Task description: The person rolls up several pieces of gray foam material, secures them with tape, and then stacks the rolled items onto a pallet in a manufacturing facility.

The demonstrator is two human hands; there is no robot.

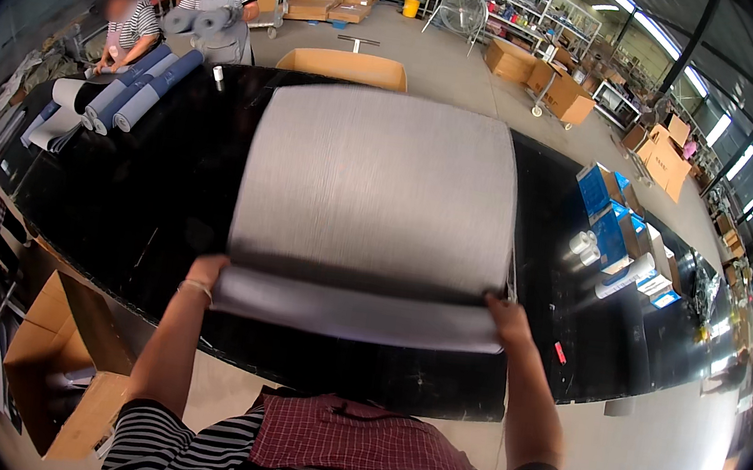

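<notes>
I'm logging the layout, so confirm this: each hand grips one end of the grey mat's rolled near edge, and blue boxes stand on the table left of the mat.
Wrong side: the head view shows the blue boxes on the table right of the grey mat. The left hand and right hand do grip the ends of its rolled near edge.

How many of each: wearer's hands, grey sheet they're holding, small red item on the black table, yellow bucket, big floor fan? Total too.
Wearer's hands: 2 (left hand, right hand)
Grey sheet, held: 1
Small red item on black table: 1
Yellow bucket: 1
Floor fan: 1
Total: 6
</notes>
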